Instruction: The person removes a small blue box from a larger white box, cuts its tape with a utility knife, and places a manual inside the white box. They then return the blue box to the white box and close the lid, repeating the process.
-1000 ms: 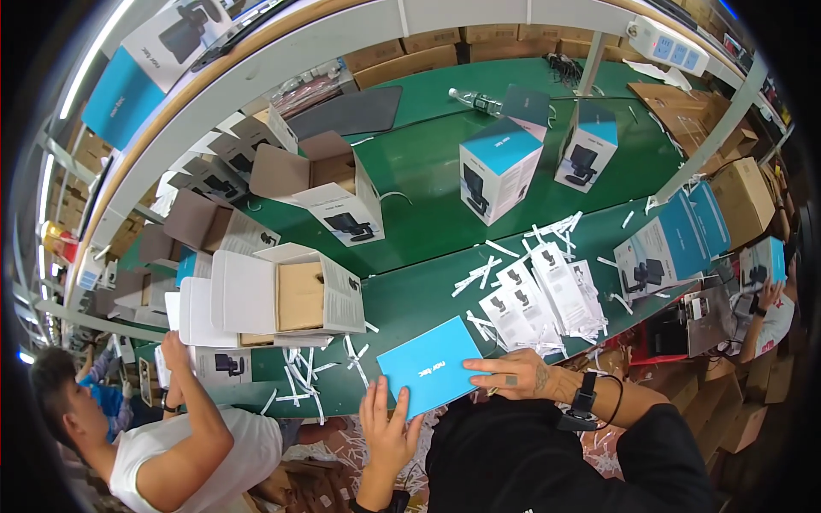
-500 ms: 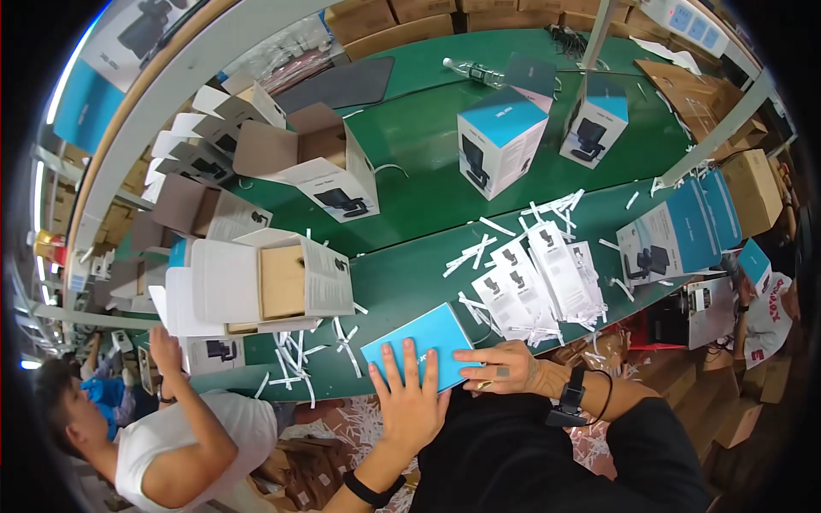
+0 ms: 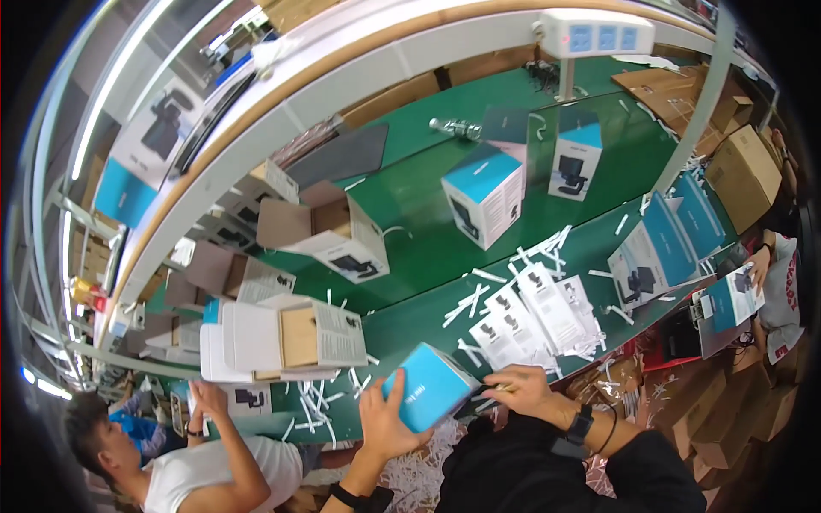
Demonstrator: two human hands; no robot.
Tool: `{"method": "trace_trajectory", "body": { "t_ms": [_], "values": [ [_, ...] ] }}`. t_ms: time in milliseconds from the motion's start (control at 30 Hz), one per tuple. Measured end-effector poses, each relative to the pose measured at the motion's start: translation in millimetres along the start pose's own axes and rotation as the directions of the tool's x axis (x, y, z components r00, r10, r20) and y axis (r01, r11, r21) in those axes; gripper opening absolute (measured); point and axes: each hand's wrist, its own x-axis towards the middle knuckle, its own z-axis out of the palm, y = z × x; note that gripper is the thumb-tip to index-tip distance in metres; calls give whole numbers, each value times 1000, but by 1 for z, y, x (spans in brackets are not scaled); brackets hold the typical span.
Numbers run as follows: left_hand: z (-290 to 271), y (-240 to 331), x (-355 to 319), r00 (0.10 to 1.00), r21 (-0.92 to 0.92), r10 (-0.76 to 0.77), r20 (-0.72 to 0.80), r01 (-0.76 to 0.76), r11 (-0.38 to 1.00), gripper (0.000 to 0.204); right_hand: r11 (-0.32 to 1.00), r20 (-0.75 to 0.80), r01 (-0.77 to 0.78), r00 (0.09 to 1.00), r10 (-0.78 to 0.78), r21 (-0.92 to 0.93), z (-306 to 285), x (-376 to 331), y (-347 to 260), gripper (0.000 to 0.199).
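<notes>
A: Where is the blue box (image 3: 432, 386) found?

B: At the near edge of the green table (image 3: 410, 205), tilted, held up between both hands, just left of the leaflets (image 3: 534, 312).

A: How is it judged to handle?

B: Light, stiff card is assumed; the glossy faces may be slippery, and the corners could be dented. It is best taken by opposite edges.

A: How are the fingers set?

B: The left hand (image 3: 386, 419) is laid flat against the box's left side, fingers (image 3: 376, 395) loosely spread and extended. The right hand (image 3: 515, 390) is curled at the right corner, fingers (image 3: 503, 383) bent together; whether a paper strip is pinched there cannot be told.
</notes>
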Motion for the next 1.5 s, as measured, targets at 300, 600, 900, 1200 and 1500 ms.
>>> {"method": "trace_trajectory", "body": {
  "t_ms": [300,600,900,1200,1500],
  "values": [
    [-4,26,229,846,-223,-463,-264,414,883,113,8,113,-805,94,989,593,-79,-181,-25,34],
    [41,42,356,805,-166,-578,-136,557,814,95,77,-209,-950,13,978,301,-80,-327,-46,15],
    [-6,-112,325,760,24,-286,-584,369,929,50,255,-401,-926,129,907,279,-84,-209,6,24],
    [-50,-128,276,910,297,-94,-405,228,927,63,262,-404,-920,367,838,-293,-70,-132,127,43],
    [-16,-76,129,600,-364,-207,-773,-153,919,39,183,-429,-966,245,869,-182,-82,-171,158,34]
  ]
}}
